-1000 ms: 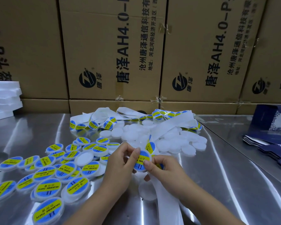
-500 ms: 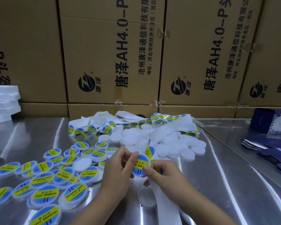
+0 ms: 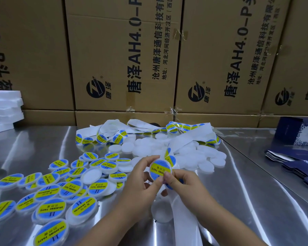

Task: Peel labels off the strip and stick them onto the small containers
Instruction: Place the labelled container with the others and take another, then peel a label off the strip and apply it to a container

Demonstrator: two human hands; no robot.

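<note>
The label sits on the face of the small container, which is held above the table between both hands, just in front of the heap of plain white containers. The left hand grips it by the rim, fingers curled round the far edge. The right hand pinches the lower right edge, its thumb pressed on the label and its other fingers tucked behind. The strip runs down from under the right hand toward the table edge. Whether that hand also holds the strip cannot be told.

The main risk appears to be a poor bond. If the thumb presses only at one edge, the far side of the label could lift or trap a bubble or crease. The label seems fairly centred, but pushing sideways while smoothing could drag it off centre or wrinkle it.

The container looks light and smooth, so a hard press against a loose rim grip may make it tip or pop out and drop among the finished containers.

The next label on the strip shows right under the right hand. It could stick to a finger or to the container's underside if the strip brushes up.
</note>
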